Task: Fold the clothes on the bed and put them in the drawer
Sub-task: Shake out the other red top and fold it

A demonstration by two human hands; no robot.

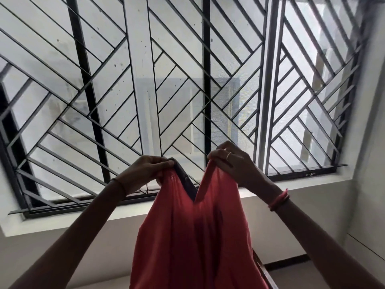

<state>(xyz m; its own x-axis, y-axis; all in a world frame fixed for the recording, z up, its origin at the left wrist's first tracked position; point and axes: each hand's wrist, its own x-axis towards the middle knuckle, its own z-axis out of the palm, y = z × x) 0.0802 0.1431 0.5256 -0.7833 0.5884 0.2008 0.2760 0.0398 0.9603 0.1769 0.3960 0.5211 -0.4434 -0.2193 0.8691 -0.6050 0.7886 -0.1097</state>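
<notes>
You had the red garment (191, 236) up in the air in front of the window grille (187, 80), hanging free w/ nothing carrying it. Neither bed nor drawer was in view, and the lower part ran off the bottom of the frame, so I couldn't tell where the hem ended. Your left hand (145, 170) was closed on the top edge at one side, fingers curled over the cloth and thumb pinching just beside the dark neckline trim (185, 180). Your right hand (231, 161), the one w/ the ring (228, 156), pinched the other side's top edge btwn thumb and fingertips, which looked a lighter hold than the left. The hands were near each other, so the cloth dipped in a V btwn them and hung in long pleats, not flat. My read: shake-out/align stage, fold not yet begun. Risks from there: the right pinch was thin, so a hard shake could prob. pull that side out and drop it. W/ hands that close the sides would bunch, and any fold would come out crooked unless you spread the shoulders first. The fabric looked thin and slippery, so creases might not hold. W/ your head tipped up you weren't seeing the bed, so laying it down blind could land it on other clothes or off the edge.
</notes>
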